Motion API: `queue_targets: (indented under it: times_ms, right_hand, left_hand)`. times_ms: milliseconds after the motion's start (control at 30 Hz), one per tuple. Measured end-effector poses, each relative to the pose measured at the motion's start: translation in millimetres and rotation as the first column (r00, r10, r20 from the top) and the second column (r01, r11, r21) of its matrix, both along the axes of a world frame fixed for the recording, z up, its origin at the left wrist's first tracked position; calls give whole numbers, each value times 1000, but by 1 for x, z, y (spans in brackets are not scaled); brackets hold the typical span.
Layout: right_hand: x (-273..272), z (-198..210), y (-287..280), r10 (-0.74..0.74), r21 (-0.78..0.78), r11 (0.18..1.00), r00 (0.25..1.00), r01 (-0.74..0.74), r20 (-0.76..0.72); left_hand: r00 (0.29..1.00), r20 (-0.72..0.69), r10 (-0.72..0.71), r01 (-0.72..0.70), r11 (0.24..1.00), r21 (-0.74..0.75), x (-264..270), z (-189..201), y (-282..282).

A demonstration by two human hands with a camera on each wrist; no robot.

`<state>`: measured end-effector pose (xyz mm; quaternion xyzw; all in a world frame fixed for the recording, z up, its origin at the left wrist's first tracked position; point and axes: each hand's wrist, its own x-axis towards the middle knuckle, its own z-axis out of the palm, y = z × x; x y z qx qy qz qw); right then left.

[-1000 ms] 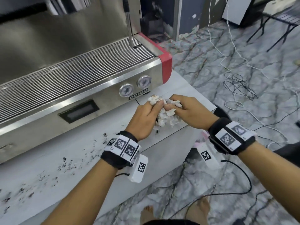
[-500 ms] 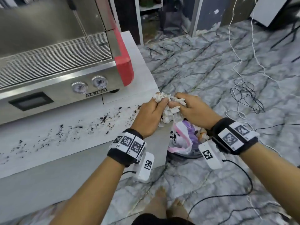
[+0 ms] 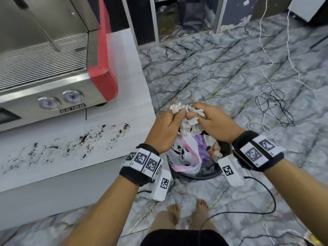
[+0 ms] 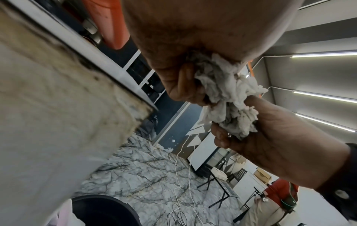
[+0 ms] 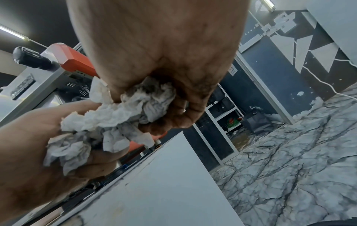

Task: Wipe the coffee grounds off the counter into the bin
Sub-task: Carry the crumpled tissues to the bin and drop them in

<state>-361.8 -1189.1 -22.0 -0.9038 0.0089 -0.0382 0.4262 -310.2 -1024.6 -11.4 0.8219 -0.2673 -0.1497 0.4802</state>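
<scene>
Two hands share one crumpled wad of tissue (image 3: 188, 119): the left hand (image 3: 165, 128) has its fingers (image 4: 183, 79) clenched around the wad's left part, and the right hand (image 3: 213, 121) grips the right part with its fingers (image 5: 179, 110) curled into the paper. The wad is held in the air just past the right edge of the tabletop (image 3: 53, 167), directly above the bin (image 3: 225, 150), which stands on the marble-patterned floor (image 3: 213, 68) at about 6 o'clock from the hands.

Inside the dark round bin sit a pink-and-white plastic bag (image 3: 184, 153), something purple and a few pale scraps (what they are cannot be told). The tissue looks grey and soiled in both wrist views.

Coffee grounds (image 3: 85, 139) lie scattered in a loose band along the white tabletop, from its far left toward a small clump near the right end, at roughly 9 o'clock from the left hand and well apart from it. Behind the grounds, at 10 o'clock, stands a steel espresso machine (image 3: 44, 68) with a red side panel, two round gauges (image 3: 60, 100) and a ribbed drip grate. Loose white and black cables (image 3: 273, 103) trail over the floor at 3 o'clock. Bare feet (image 3: 188, 212) show at the bottom of the head view, below the bin.
</scene>
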Motion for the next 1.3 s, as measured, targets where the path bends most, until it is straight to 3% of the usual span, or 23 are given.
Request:
queue_targets:
  times_ms: [167,367,467,633,1100,1300]
  right_hand:
    - [5,-15,-35,130,13,991,990,-130,-47]
    - [14,-55,-60,229,40,973,967,-226,-114]
    - [20,-82,-62,250,87,967,958,-239,-138]
    - [36,-152,-65,189,108,981,926,-162,-326]
    - [69,-340,-57,101,179,984,796,10,-596]
    - [69,-384,-52,198,176,979,671,-102,-715]
  left_hand:
    - [989,-71,131,-131,991,11,-12,-20,-33]
    - [918,-244,314,-310,949,55,-24,-61,-59]
    - [876,-301,377,-364,926,101,-24,-88,-65]
    - [815,-368,448,-406,894,191,-15,-146,-73]
    - [718,-467,516,-345,847,405,26,-325,-85]
    - [656,-537,531,-271,829,489,35,-380,-89]
